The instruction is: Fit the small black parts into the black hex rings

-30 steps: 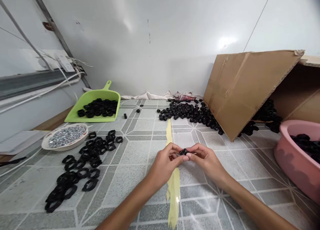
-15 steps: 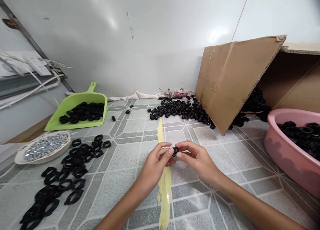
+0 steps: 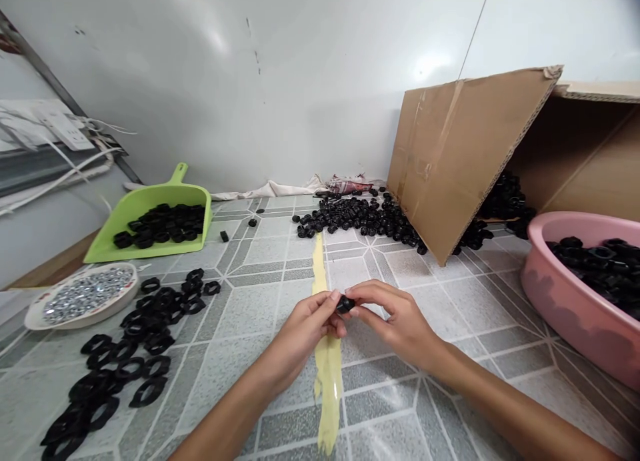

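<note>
Both hands work above the middle of the table, toward its near edge. Left hand: thumb and index finger closed in a pinch on the left side of a small black part; remaining fingers loosely curled below. Right hand: half-curled, a gap between thumb and index finger, their tips meeting the same part from the right. The part sits between the two sets of fingertips, raised off the table; its finer detail is too small and too covered to read.

Under the hands, a strip of yellow tape runs from near edge toward far edge. Left side of table: black rings in a loose, overlapping trail that extends to the near left corner. Beside them, near the left edge, a shallow dish of shiny metal pieces. Far left corner: green dustpan holding black pieces, handle toward the wall; three loose bits lie to its right.

Far edge, right of centre: heap of small black parts, reaching a tilted cardboard box. Right edge: pink basin with black parts inside, just beside the box.
</note>
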A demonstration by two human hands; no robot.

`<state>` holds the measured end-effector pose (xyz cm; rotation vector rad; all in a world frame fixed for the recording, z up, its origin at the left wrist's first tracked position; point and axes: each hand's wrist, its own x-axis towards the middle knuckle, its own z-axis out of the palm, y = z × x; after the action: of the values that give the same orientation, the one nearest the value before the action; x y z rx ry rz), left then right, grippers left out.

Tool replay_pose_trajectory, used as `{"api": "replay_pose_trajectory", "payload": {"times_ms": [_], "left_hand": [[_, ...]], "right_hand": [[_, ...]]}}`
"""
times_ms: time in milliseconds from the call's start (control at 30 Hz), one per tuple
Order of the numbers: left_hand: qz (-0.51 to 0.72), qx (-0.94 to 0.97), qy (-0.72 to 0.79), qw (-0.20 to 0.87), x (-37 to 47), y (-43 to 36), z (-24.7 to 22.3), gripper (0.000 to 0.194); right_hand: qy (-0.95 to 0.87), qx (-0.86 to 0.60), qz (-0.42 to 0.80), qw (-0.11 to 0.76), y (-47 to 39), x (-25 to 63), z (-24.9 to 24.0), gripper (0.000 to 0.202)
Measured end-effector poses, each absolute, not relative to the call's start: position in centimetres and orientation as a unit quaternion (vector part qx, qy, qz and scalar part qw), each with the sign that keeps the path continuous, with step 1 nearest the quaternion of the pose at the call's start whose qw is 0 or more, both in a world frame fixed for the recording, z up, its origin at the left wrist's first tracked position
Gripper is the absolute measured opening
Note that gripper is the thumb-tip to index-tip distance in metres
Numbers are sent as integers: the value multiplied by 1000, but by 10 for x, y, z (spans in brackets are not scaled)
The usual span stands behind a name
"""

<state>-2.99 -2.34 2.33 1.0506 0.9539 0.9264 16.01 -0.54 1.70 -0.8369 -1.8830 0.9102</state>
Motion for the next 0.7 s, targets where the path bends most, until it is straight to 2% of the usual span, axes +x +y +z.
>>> {"api": "replay_pose_trajectory", "payload": {"times_ms": [200, 433, 700], "left_hand": [[414, 421, 395, 704, -34, -23, 22, 30], [448, 457, 423, 641, -29, -24, 16, 28], [475, 461, 423, 619, -27, -24, 17, 25]], "right_hand": [[-792, -310, 324, 414, -3, 164, 14, 29], [-793, -371, 291, 384, -3, 165, 17, 13], [-792, -351, 286, 411, -7, 161, 11, 16]]}}
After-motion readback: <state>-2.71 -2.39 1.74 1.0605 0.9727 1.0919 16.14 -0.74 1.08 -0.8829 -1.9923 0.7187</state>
